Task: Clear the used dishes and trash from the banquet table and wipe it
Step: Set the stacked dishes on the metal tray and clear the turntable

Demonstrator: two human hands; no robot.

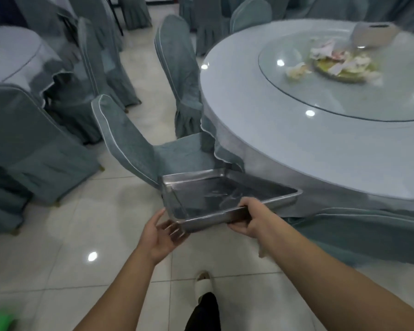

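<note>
Gripping the near rim of a metal tray (225, 194), the right hand (246, 220) has its thumb on top of the edge and its fingers curled underneath. The left hand (159, 235) lies at the tray's near left corner, palm turned toward it with fingers fairly straight, touching or nearly touching the metal; which one is not clear. The tray is held above the tiled floor (65, 235), its far side close to a covered chair (134, 144) and the draped edge of the round banquet table (273, 134). On the table's glass turntable (320, 101) sits a plate (339, 72) piled with crumpled trash, with a crumpled napkin (296, 70) just beside it. A slippered foot (202, 286) shows below.
</note>
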